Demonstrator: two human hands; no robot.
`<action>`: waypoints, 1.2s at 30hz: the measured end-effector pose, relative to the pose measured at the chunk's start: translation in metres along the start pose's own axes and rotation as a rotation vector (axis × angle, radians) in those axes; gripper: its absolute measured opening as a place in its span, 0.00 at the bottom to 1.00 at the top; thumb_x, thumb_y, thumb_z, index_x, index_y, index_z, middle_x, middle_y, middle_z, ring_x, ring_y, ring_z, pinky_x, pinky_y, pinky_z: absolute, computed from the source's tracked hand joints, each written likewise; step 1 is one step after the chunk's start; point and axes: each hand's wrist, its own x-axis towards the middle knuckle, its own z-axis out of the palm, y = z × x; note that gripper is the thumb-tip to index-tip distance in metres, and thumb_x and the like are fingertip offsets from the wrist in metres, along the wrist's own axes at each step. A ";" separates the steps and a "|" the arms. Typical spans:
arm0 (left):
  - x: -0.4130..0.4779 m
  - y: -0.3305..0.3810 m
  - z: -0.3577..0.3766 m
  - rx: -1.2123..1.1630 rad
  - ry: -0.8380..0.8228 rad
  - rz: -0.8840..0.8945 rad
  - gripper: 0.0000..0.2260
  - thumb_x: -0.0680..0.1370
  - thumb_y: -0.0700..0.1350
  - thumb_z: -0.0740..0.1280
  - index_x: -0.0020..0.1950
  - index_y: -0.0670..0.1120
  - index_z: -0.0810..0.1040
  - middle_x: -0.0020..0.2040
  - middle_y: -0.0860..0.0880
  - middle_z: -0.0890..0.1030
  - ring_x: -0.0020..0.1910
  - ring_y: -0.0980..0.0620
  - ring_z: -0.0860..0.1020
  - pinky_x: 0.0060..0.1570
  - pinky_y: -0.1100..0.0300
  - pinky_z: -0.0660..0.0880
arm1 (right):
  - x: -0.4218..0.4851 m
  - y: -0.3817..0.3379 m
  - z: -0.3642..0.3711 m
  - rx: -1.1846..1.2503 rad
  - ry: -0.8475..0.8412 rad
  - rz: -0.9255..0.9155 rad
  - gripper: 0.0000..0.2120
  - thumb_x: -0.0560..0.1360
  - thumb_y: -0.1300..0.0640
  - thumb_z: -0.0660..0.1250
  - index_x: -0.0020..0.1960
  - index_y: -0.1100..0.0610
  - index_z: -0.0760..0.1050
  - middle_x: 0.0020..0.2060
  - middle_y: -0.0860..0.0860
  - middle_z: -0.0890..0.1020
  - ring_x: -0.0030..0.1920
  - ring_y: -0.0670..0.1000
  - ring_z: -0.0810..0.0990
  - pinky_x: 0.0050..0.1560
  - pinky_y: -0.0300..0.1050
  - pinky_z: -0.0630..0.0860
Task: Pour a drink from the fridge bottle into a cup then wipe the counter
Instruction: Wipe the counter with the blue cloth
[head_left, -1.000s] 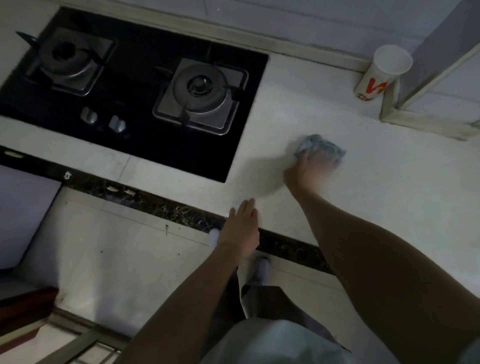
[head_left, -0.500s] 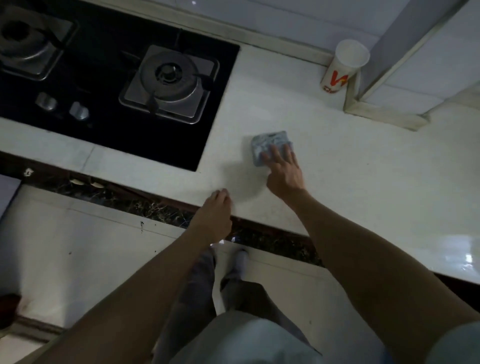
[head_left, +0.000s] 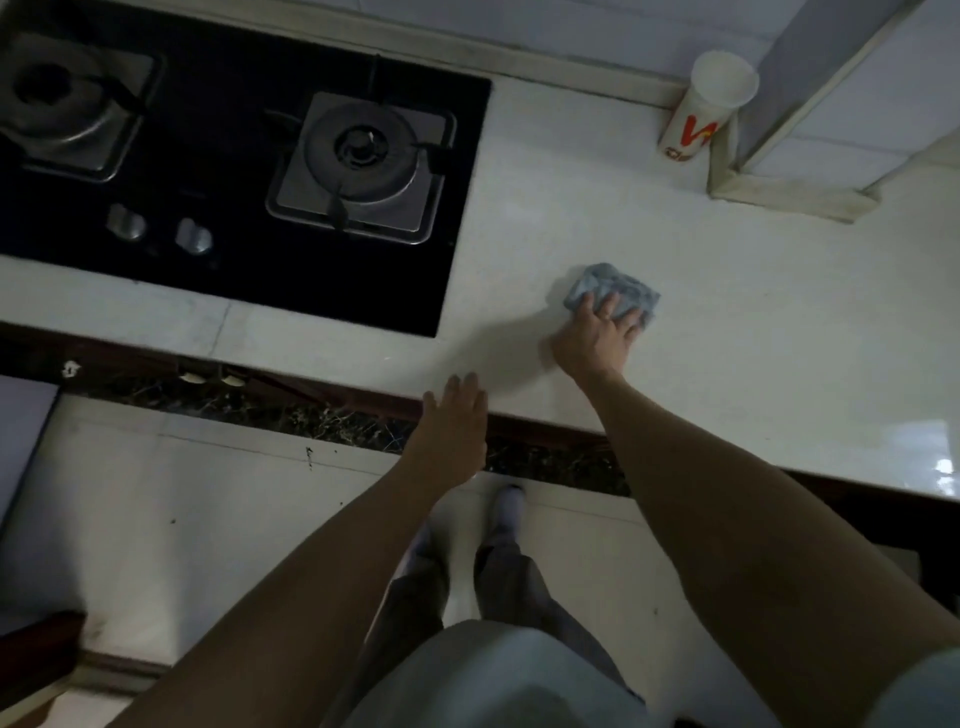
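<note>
A crumpled blue-grey cloth (head_left: 618, 286) lies on the pale counter (head_left: 753, 338), right of the hob. My right hand (head_left: 597, 338) presses down on the cloth with straight, spread fingers. My left hand (head_left: 454, 421) rests flat on the counter's front edge, holding nothing. A white paper cup (head_left: 709, 106) with red print stands upright at the back of the counter, against the wall corner. No bottle is in view.
A black glass gas hob (head_left: 223, 260) with two burners and two knobs fills the counter's left part. A tiled pillar (head_left: 810, 171) juts onto the counter right of the cup. Below the counter edge are the floor and my feet.
My right hand has slid the cloth left and then right again across the counter. My left hand has stayed at the counter's edge.
</note>
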 end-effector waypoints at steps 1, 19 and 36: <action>-0.004 -0.003 0.001 0.016 0.010 -0.009 0.29 0.79 0.46 0.61 0.77 0.39 0.56 0.80 0.40 0.50 0.78 0.39 0.52 0.73 0.39 0.58 | -0.003 -0.020 0.005 0.003 -0.021 -0.074 0.37 0.74 0.51 0.62 0.78 0.53 0.51 0.78 0.59 0.47 0.75 0.71 0.39 0.74 0.65 0.39; -0.008 -0.029 0.009 -0.061 0.104 0.173 0.24 0.74 0.42 0.64 0.69 0.39 0.68 0.68 0.40 0.66 0.70 0.40 0.63 0.72 0.46 0.61 | -0.059 0.056 0.021 -0.165 0.048 -0.174 0.37 0.73 0.56 0.70 0.77 0.53 0.56 0.78 0.56 0.56 0.77 0.66 0.47 0.76 0.61 0.51; -0.038 -0.076 -0.003 -0.186 0.154 0.104 0.19 0.78 0.40 0.62 0.68 0.36 0.70 0.71 0.40 0.67 0.69 0.43 0.67 0.71 0.52 0.64 | -0.088 -0.059 0.054 -0.062 0.080 -0.108 0.39 0.69 0.50 0.66 0.76 0.53 0.54 0.75 0.62 0.57 0.73 0.75 0.48 0.71 0.72 0.42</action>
